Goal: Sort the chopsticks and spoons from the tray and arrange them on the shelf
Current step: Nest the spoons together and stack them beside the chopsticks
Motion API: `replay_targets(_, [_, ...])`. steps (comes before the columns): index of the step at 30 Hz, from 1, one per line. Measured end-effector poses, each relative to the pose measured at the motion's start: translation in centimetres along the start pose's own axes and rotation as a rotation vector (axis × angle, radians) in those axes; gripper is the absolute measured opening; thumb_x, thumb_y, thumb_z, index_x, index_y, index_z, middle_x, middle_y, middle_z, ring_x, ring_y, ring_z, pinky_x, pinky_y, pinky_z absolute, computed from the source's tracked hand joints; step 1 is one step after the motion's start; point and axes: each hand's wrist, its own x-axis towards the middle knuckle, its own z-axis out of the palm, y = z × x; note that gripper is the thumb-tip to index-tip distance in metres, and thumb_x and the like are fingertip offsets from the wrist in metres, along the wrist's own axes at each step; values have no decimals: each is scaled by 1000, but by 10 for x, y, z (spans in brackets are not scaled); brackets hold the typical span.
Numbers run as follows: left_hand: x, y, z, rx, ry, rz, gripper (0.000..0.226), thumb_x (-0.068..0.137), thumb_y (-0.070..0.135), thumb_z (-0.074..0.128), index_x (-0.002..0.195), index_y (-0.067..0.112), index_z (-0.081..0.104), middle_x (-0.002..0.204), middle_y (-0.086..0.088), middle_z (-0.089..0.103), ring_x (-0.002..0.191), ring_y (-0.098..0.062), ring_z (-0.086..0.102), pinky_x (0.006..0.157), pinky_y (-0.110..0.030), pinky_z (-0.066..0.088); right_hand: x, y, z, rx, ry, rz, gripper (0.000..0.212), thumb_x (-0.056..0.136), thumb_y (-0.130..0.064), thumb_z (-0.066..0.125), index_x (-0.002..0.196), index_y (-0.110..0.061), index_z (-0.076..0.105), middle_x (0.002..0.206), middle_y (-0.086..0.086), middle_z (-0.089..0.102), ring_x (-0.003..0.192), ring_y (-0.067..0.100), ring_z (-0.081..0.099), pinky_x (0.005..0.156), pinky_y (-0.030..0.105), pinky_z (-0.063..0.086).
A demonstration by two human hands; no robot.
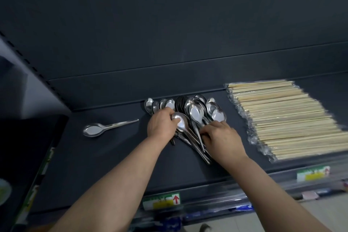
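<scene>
A heap of steel spoons (pixel 197 111) lies on the dark shelf (pixel 113 156), bowls toward the back, handles toward me. My left hand (pixel 161 125) curls its fingers round the bowl end of some spoons at the heap's left side. My right hand (pixel 222 139) grips the spoon handles at the heap's near right. One long-handled spoon (pixel 105 127) lies alone to the left. Wrapped wooden chopsticks (pixel 286 120) lie in a wide row at the right of the shelf.
The shelf's back panel (pixel 169 24) rises behind the spoons. Price labels (pixel 162 201) sit on the front rail. A lower shelf with packaged goods (pixel 216 211) shows beneath. A dark surface (pixel 22 147) stands at the left.
</scene>
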Motion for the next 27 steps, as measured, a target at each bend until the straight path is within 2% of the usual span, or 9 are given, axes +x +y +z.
replay_targets(1, [0,0,0,-12,3,-15,15,91,31,62,98,18,65,97,0,66,94,-25,62,71,-31,47,1,1,0,9,-3,-4,24,89,-18,55,105,-25,71,99,-2,64,98,24,55,70,30,39])
replay_targets(3, [-2,-3,-2,-30,12,-42,16,91,30,61,87,15,63,87,1,65,88,-25,62,68,-32,47,2,3,0,21,0,-7,24,89,-18,54,105,-25,70,98,-3,64,97,23,55,71,31,41])
replay_targets(7, [-4,-15,-11,-129,50,-87,19,93,29,58,80,16,56,87,-1,64,87,-25,60,73,-35,46,8,0,1,46,-10,-7,24,90,-19,53,107,-25,70,100,-3,66,98,23,56,73,32,45])
replay_targets(12, [-6,-30,-20,-446,148,-156,20,92,21,59,74,22,52,93,-1,68,92,-24,63,85,-40,50,18,-13,0,166,43,-46,23,92,-18,56,111,-18,69,100,2,68,98,26,60,74,36,51])
replay_targets(16, [-9,-31,-24,-654,163,-147,19,92,13,61,76,23,55,97,1,70,96,-20,65,91,-39,50,28,-29,-8,366,-84,-17,35,96,-35,51,126,-18,58,113,0,67,108,20,59,89,35,49])
replay_targets(20, [-12,-24,-25,-730,114,-90,16,92,9,60,80,19,59,91,3,70,90,-15,66,86,-30,51,33,-37,-11,340,-249,12,48,95,-46,49,135,-19,49,118,0,65,112,22,59,92,35,47])
replay_targets(24, [-15,-15,-23,-814,69,-93,5,89,7,66,88,11,64,91,0,73,82,-9,67,76,-20,51,33,-42,-7,330,-333,83,30,99,-38,45,116,-15,56,103,7,67,100,27,61,70,30,39])
replay_targets(27, [-16,-16,-24,-825,-48,-130,22,80,-2,72,97,10,65,86,0,73,72,-8,66,64,-18,49,35,-41,-4,449,-335,165,17,100,-31,42,100,-18,55,85,1,65,75,19,70,59,29,38])
